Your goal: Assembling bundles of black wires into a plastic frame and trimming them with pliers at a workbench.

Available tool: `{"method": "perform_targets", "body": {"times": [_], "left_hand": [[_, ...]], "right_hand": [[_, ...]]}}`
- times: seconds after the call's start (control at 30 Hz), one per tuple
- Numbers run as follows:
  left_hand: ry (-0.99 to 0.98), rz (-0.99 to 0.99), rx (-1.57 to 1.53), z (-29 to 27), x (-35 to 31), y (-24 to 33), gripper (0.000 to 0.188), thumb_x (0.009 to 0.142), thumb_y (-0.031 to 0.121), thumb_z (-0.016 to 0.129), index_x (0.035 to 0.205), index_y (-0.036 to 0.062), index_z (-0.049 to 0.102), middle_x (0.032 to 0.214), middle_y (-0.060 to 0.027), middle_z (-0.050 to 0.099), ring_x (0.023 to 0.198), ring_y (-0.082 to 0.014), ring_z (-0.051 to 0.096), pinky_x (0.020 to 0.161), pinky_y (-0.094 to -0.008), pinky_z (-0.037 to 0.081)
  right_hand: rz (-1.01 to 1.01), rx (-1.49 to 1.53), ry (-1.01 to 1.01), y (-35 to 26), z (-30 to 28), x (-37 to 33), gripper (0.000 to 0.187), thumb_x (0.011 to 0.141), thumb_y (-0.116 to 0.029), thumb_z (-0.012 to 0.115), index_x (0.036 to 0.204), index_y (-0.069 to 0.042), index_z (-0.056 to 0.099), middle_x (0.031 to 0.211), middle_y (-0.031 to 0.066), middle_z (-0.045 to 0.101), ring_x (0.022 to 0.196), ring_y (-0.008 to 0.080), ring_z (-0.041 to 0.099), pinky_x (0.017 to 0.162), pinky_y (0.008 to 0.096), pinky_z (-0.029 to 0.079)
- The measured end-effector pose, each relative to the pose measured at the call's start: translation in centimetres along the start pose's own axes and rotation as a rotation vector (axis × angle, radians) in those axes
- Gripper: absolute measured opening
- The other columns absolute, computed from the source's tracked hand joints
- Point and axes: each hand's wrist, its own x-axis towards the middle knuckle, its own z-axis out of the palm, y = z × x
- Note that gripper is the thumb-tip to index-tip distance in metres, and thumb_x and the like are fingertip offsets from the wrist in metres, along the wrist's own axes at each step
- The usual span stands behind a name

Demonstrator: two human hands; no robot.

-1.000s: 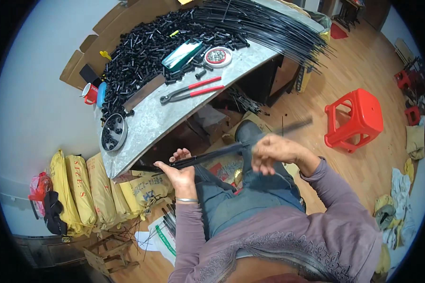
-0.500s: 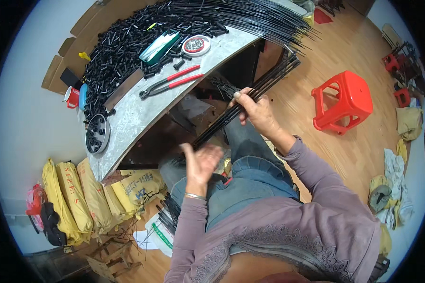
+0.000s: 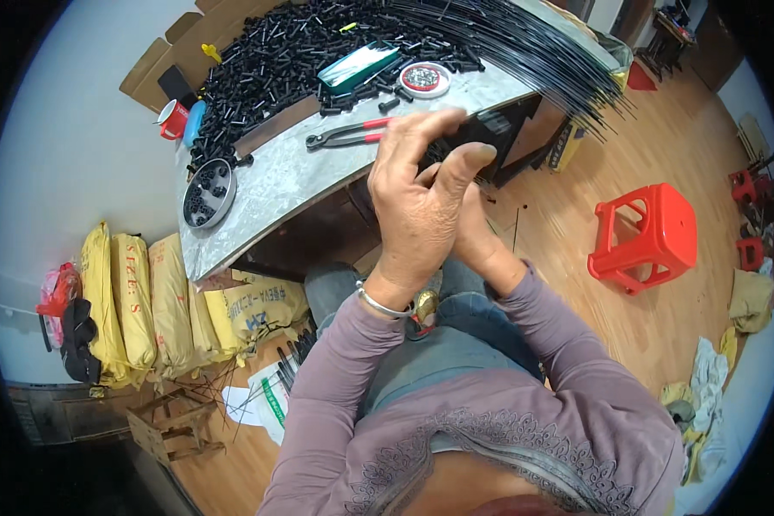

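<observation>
My left hand (image 3: pixel 414 202) is raised in front of my lap, thumb apart from the loosely bent fingers, with nothing seen in its grip. A metal bangle circles that wrist. Close behind it is my right hand (image 3: pixel 470 225), its fingers mostly covered by the left. A bundle of thin black rods (image 3: pixel 493 122) appears as a blurred grey-black end just beyond the left fingertips; its length is hidden, and it seems held in my right hand. Red-handled pincers (image 3: pixel 344 136) lie on the table behind, partly covered by the left hand.
The grey table (image 3: pixel 275 185) bears a heap of black tubes (image 3: pixel 275 77), long black rods (image 3: pixel 542 56), a green tray (image 3: pixel 359 67), a small white dish (image 3: pixel 425 80) and a round tin (image 3: pixel 209 193). A red stool (image 3: pixel 649 236) stands right; yellow sacks (image 3: pixel 138 301) stand left.
My left hand has risen from below the rods to in front of my right hand. The rods have swung from slanting across my lap to nearly end-on. The view has shifted.
</observation>
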Motion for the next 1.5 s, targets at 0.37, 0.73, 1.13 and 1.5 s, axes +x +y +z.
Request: {"method": "perform_targets", "body": {"times": [0.37,0.73,1.13,1.5], "left_hand": [[0.04,-0.372,0.118,-6.6,-4.2,-2.7,0.024,0.093,0.019,0.058,0.101,-0.0015,0.066,0.093,-0.0031,0.058,0.087,-0.0101,0.053,0.078,-0.0228,0.042],[-0.166,-0.479,-0.116,-11.0,-5.6,-3.7,0.024,0.091,0.023,0.061,0.096,0.0001,0.066,0.095,-0.0021,0.059,0.088,-0.0098,0.052,0.08,-0.0226,0.041],[-0.334,-0.652,-0.548,-11.8,-5.0,-3.2,0.029,0.072,0.011,0.078,0.093,0.0046,0.059,0.091,-0.0011,0.057,0.086,-0.0107,0.055,0.08,-0.0237,0.045],[-0.068,-0.671,-0.57,-10.7,-6.1,-3.7,0.019,0.078,0.008,0.074,0.091,0.0048,0.061,0.083,0.0034,0.056,0.076,-0.005,0.053,0.068,-0.0181,0.043]], "right_hand": [[0.268,0.072,-0.261,1.0,3.8,-2.4,0.034,0.08,-0.025,0.071,0.101,-0.002,0.059,0.078,0.0124,0.062,0.066,0.0205,0.061,0.061,0.0336,0.049],[0.44,0.368,-0.41,-1.5,3.0,-0.4,0.02,0.078,-0.019,0.075,0.081,-0.003,0.064,0.072,-0.0021,0.057,0.069,0.0053,0.05,0.063,0.0213,0.043],[0.543,0.724,-0.666,-1.1,1.4,0.6,0.026,0.077,-0.024,0.076,0.089,-0.004,0.064,0.079,-0.0022,0.059,0.069,0.0041,0.053,0.062,0.0187,0.043],[0.456,0.607,-0.586,-1.3,2.2,0.3,0.026,0.08,-0.027,0.074,0.088,-0.005,0.063,0.076,-0.0042,0.058,0.068,0.0039,0.052,0.061,0.0187,0.042]]}}
